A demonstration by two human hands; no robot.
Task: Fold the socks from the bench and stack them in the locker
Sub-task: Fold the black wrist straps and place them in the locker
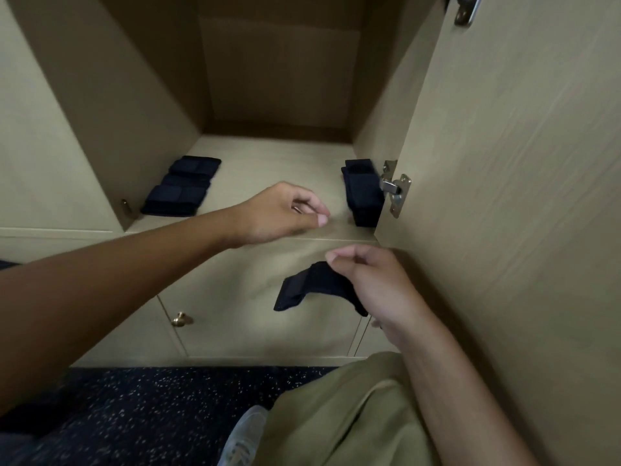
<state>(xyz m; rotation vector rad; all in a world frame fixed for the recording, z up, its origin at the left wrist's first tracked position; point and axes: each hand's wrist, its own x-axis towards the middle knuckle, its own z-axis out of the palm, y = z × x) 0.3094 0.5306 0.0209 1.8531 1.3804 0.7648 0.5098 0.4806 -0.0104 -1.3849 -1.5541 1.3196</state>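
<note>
Head view: the right hand (373, 284) pinches a dark folded sock (307, 285) below the locker shelf (268, 156); the left hand (282, 210) hovers loosely curled, holding nothing. The drooping end could unfold, or catch the shelf edge when lifted toward the stacks (181, 186).

Hidden or cut-off items:
- Folded dark sock (311, 285): right end covered by the right hand (376, 290); how the fingers lie on it cannot be told.
- Right sock stack (364, 193) in the locker (268, 153): right side masked by the hinge (395, 188) and open door (510, 213).
- Upper hinge (467, 8): cut by the top edge.
- Shoe (243, 438): toe cut by the bottom edge.
- Left hand (279, 213): fingertips blurred; whether it pinches anything cannot be told.
</note>
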